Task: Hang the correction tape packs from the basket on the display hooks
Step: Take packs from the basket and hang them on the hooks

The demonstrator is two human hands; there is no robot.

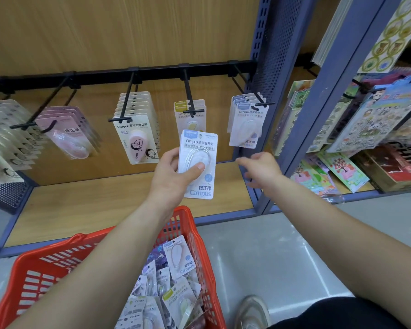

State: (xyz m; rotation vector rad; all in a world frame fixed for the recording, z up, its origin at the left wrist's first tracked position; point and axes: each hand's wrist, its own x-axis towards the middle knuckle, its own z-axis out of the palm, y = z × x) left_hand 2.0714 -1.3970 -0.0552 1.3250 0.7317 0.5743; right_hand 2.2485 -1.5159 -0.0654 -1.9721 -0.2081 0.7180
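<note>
1. Our red basket [186,212] holds a loose heap of correction tape packs [176,276].
2. Our left hand [173,178] grips one white pack [199,149] — raised before the display hooks [189,98].
3. Our right hand [261,169] hovers beside it, fingers relaxed, holding nothing.

A stationery shop: carded correction tape packs [138,138] hang in rows from black display hooks [188,91] on a wood-backed shelf unit [105,200], sticker sheets [365,129] crowd the neighbouring rack [337,91], a red shopping basket [201,248] stands below.
</note>
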